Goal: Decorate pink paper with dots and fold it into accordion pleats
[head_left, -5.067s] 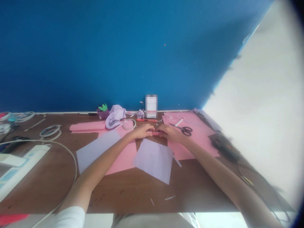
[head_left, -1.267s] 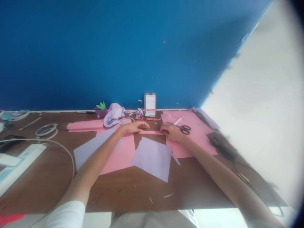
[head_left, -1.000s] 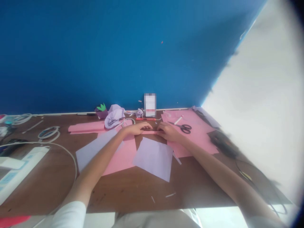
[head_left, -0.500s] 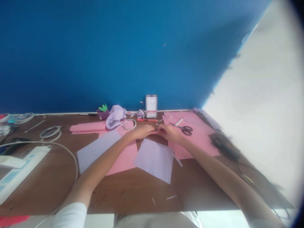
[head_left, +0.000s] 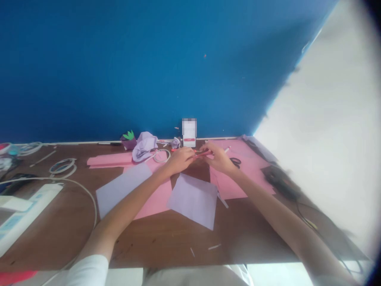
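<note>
Fingers (head_left: 190,153) of both hands (head_left: 179,160) (head_left: 220,159) pinch; pink strip (head_left: 202,154) between.

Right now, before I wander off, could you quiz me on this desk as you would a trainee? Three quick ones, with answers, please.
1. What colour is the strip held between the left hand and the right hand?
2. True or false: the scissors lie on pink paper.
3. Which sits closest to the crumpled lilac paper?
a) scissors
b) purple piece with a green top
c) right hand

Key: 1: pink; 2: true; 3: b.
</note>
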The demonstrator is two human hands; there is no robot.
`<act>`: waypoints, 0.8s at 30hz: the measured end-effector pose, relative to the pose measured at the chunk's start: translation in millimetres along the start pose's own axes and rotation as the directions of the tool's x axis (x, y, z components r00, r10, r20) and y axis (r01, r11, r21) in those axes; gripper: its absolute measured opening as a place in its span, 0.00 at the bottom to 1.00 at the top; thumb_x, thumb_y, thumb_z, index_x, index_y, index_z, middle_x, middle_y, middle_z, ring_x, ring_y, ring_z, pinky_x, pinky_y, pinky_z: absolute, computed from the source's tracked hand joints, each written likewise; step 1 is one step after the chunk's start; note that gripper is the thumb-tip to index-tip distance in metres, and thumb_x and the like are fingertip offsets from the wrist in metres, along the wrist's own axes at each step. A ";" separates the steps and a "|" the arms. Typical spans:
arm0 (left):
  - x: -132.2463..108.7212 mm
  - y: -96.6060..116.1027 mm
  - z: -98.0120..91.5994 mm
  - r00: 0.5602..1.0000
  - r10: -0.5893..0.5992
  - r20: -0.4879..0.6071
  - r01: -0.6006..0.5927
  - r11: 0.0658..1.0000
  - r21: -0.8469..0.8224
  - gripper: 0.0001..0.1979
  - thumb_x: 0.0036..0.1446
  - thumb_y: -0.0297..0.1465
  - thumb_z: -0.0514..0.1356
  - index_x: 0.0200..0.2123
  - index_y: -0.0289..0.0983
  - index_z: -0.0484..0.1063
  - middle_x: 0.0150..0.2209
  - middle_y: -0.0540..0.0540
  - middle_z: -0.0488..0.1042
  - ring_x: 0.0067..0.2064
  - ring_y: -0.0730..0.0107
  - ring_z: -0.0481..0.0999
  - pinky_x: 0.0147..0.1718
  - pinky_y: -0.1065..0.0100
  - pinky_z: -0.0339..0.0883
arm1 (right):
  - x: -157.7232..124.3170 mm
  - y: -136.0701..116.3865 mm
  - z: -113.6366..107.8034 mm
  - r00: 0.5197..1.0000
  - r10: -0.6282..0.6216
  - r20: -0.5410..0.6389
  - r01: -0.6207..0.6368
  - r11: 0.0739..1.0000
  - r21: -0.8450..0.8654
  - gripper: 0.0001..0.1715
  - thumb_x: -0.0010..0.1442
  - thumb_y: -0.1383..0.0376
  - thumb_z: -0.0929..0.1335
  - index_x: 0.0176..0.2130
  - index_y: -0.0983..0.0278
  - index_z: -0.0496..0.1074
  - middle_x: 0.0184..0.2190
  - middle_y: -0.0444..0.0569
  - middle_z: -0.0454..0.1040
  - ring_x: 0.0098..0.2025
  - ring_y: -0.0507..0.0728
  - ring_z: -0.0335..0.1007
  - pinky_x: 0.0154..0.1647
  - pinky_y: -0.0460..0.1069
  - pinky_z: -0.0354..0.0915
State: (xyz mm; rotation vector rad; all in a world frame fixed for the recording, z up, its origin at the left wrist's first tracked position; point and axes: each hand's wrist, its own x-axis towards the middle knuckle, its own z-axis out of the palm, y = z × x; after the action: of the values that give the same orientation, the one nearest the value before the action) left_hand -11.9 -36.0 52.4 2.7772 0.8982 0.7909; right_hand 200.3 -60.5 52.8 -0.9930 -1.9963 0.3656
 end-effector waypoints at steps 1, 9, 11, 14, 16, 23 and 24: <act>0.1 -0.2 -0.5 1.000 -0.005 -0.025 0.006 0.999 0.031 0.13 0.64 0.31 0.49 0.33 0.36 0.71 0.36 0.43 0.72 0.42 0.64 0.69 0.41 0.63 0.62 | 0.7 -0.2 -1.1 0.999 0.009 -0.036 -0.010 1.000 -0.016 0.11 0.58 0.59 0.68 0.42 0.61 0.70 0.40 0.50 0.73 0.40 0.57 0.69 0.39 0.51 0.64; -0.7 3.8 1.9 0.994 0.002 -0.108 0.020 0.979 0.201 0.13 0.65 0.31 0.47 0.34 0.35 0.70 0.35 0.44 0.70 0.40 0.64 0.68 0.40 0.63 0.60 | 0.4 1.6 1.1 0.978 0.208 -0.018 -0.205 0.974 0.095 0.18 0.59 0.53 0.66 0.46 0.60 0.68 0.39 0.49 0.74 0.36 0.55 0.71 0.33 0.49 0.66; -1.3 5.6 2.6 0.993 -0.007 -0.115 0.029 0.982 0.185 0.14 0.66 0.32 0.46 0.35 0.35 0.69 0.36 0.43 0.70 0.40 0.64 0.68 0.41 0.63 0.60 | 0.5 1.6 2.8 0.979 0.206 0.000 -0.204 0.973 0.107 0.16 0.59 0.54 0.67 0.44 0.60 0.69 0.37 0.48 0.74 0.34 0.54 0.71 0.32 0.48 0.65; -2.5 7.7 1.9 0.992 -0.080 -0.098 0.086 0.994 0.062 0.15 0.66 0.33 0.46 0.37 0.36 0.70 0.37 0.44 0.72 0.40 0.65 0.70 0.40 0.65 0.60 | 1.3 0.9 1.3 0.985 0.174 0.010 -0.174 0.974 0.143 0.12 0.60 0.56 0.65 0.38 0.61 0.70 0.33 0.47 0.74 0.32 0.54 0.70 0.32 0.48 0.64; -3.1 8.9 0.2 0.985 -0.168 -0.044 0.164 0.983 -0.086 0.14 0.66 0.35 0.46 0.41 0.37 0.70 0.37 0.46 0.73 0.38 0.66 0.71 0.37 0.67 0.61 | 2.2 0.9 -2.1 0.989 0.150 -0.001 -0.148 0.977 0.153 0.11 0.60 0.57 0.65 0.36 0.61 0.70 0.32 0.46 0.73 0.32 0.54 0.69 0.32 0.48 0.64; -2.5 12.8 -6.0 0.946 -0.246 0.209 0.319 0.810 -0.492 0.17 0.64 0.42 0.49 0.45 0.39 0.70 0.39 0.47 0.76 0.38 0.69 0.74 0.37 0.69 0.65 | 4.8 4.6 -10.8 0.990 0.140 0.014 -0.141 0.980 0.138 0.08 0.59 0.61 0.66 0.36 0.62 0.72 0.33 0.47 0.74 0.35 0.55 0.69 0.35 0.49 0.65; -2.3 12.3 -5.8 0.941 -0.241 0.239 0.333 0.794 -0.508 0.18 0.63 0.42 0.49 0.43 0.38 0.71 0.37 0.46 0.76 0.35 0.69 0.74 0.36 0.68 0.65 | 4.9 4.8 -10.9 0.990 0.137 0.025 -0.139 0.981 0.139 0.08 0.59 0.61 0.65 0.36 0.62 0.72 0.33 0.47 0.74 0.35 0.55 0.70 0.35 0.49 0.65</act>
State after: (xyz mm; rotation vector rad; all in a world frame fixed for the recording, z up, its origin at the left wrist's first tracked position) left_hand -10.1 -47.7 59.5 2.1079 0.8704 0.6306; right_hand 209.9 -54.8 59.2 -1.0441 -1.8916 0.5830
